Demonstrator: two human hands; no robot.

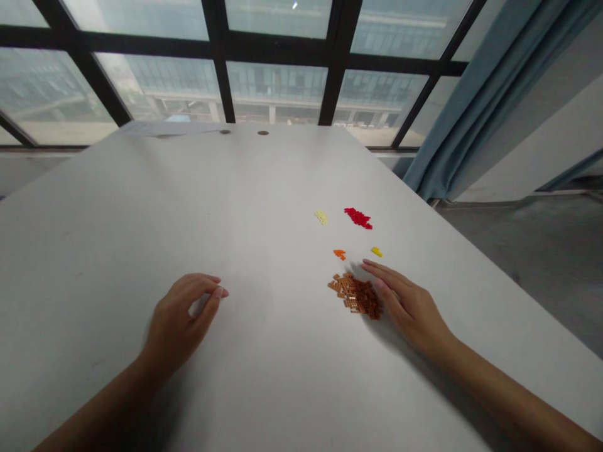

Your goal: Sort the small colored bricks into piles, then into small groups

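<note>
Small brown brick-like pieces (358,295) lie in a loose pile on the white table (264,364), right of the middle. My right hand (407,311) is at the pile's right edge, its fingers stretched out and open, with the fingertips just beyond the pieces. Past the pile are a few orange pieces (340,254) and a small yellow group (376,252). Farther back lie pale yellow pieces (321,217) and a red heap (358,218). On the left, my left hand (186,314) hovers at or just over the tabletop, thumb and fingertips pinched together. Anything between them is too small to see.
At the far edge of the table lie a flat whitish sheet (155,129) and two round dark spots (225,132). Behind stands a dark-framed window (277,53). A blue curtain (475,113) hangs beyond the table's right edge.
</note>
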